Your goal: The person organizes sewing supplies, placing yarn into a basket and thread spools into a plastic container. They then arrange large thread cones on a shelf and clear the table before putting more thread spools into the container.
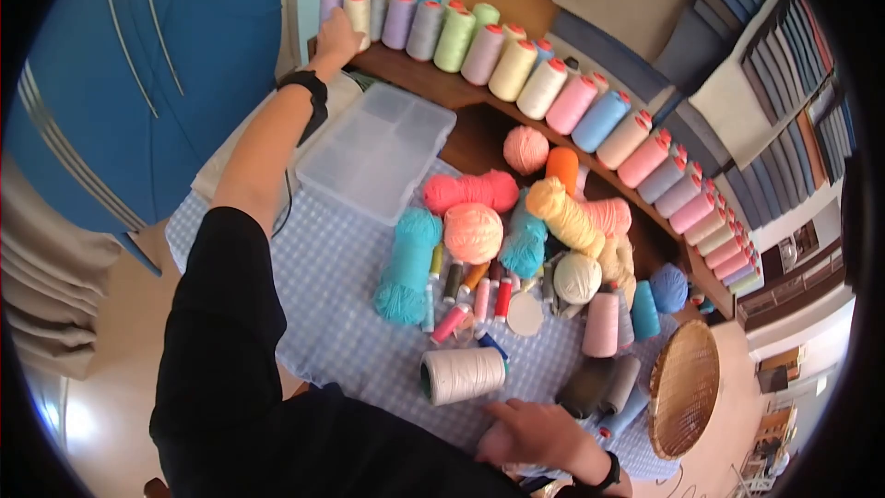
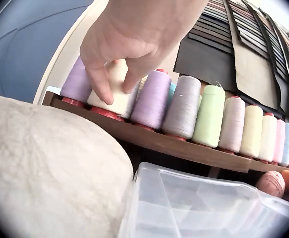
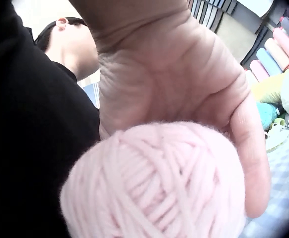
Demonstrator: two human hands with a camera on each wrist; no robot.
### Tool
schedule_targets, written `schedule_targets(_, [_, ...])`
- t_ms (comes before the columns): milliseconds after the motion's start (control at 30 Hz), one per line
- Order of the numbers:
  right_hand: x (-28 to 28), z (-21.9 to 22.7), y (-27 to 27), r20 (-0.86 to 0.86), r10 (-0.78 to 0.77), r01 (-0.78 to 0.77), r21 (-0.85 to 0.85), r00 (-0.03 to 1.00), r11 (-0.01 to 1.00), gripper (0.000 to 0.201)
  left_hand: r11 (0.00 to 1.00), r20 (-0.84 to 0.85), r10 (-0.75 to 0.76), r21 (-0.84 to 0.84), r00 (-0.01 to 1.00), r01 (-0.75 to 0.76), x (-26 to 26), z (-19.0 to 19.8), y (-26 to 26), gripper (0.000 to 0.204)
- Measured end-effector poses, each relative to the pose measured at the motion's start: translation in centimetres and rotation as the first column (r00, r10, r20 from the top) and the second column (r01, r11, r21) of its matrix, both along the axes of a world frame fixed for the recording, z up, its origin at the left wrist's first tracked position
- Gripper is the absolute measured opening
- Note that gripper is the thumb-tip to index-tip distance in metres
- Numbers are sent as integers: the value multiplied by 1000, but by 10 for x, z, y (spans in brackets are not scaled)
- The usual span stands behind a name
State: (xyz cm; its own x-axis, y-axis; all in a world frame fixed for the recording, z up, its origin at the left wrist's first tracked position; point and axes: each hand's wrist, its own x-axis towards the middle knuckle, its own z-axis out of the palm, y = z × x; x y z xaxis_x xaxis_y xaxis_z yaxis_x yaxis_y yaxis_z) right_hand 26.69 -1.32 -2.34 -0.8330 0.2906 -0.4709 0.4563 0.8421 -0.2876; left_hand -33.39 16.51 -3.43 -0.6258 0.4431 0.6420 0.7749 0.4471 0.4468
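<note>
My left hand (image 1: 339,40) reaches to the far left end of the wooden shelf. Its thumb and fingers grip a cream thread cone (image 2: 115,79) with a red base, which stands in the row between two purple cones (image 2: 77,84) (image 2: 152,101). Close to my body, my right hand (image 1: 544,433) holds a pale pink yarn ball (image 3: 154,183) against its palm, thumb down one side. Just beyond that hand, a large off-white thread spool (image 1: 466,375) lies on its side on the checked tablecloth (image 1: 323,304).
A clear plastic box (image 1: 369,157) lies below the shelf (image 1: 401,69), under my left forearm. Coloured yarn skeins (image 1: 470,192), yarn balls (image 1: 473,232) and small spools crowd the table's middle. A wicker basket (image 1: 684,392) stands tilted at the right edge. Fabric samples (image 1: 613,0) hang behind.
</note>
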Motion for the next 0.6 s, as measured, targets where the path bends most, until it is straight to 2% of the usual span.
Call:
schedule_targets(33, [1,-1,2,-31,12,-12,-17,999,1000,59,1000,-133,-24,-13,991,23,-4,-12,7,47])
schedule_targets(67, [3,-2,5,-61,12,-14,-37,998,999,58,980,108,-109,-154,988,125,16,-1,-1,42])
schedule_targets(100, [7,-6,9,-106,41,-42,-13,994,999,57,927,351,-152,-273,924,257,43,25,-15,39])
schedule_targets(133, [9,-1,12,-156,-1,0,-8,988,1000,58,858,377,-207,-373,903,353,66,35,-20,38])
schedule_targets(167, [8,8,16,-139,-1,6,35,990,999,57,774,350,-327,-434,878,461,88,36,-24,37])
schedule_targets(200, [9,14,21,-243,-35,50,59,969,997,55,662,370,-563,-333,739,671,136,46,-48,34])
schedule_targets(233, [5,21,24,-237,-83,111,109,968,988,52,506,450,-658,-331,604,797,176,53,-65,31])
schedule_targets(267, [5,25,28,-245,-128,162,125,961,979,51,363,389,-768,-391,509,846,210,49,-79,28])
schedule_targets(300, [3,25,33,-237,-147,178,113,960,978,51,192,496,-791,-356,359,915,250,48,-105,24])
schedule_targets(367, [0,24,42,-324,-190,271,227,927,935,50,-99,581,-730,-610,360,786,315,53,-149,40])
schedule_targets(433, [1,10,51,-352,-207,305,253,913,918,49,-222,499,-823,-722,271,655,350,29,-171,53])
schedule_targets(467, [2,6,53,-381,-215,334,281,899,900,49,-225,498,-825,-723,267,653,359,22,-175,53])
schedule_targets(533, [7,7,52,-425,-224,362,278,877,890,47,-254,470,-865,-713,176,653,373,10,-181,64])
schedule_targets(567, [10,9,51,-469,-229,389,277,853,879,44,-263,468,-868,-714,163,649,377,5,-183,64])
schedule_targets(600, [16,17,54,-411,-306,433,262,859,862,45,-217,452,-876,-679,166,701,379,0,-184,66])
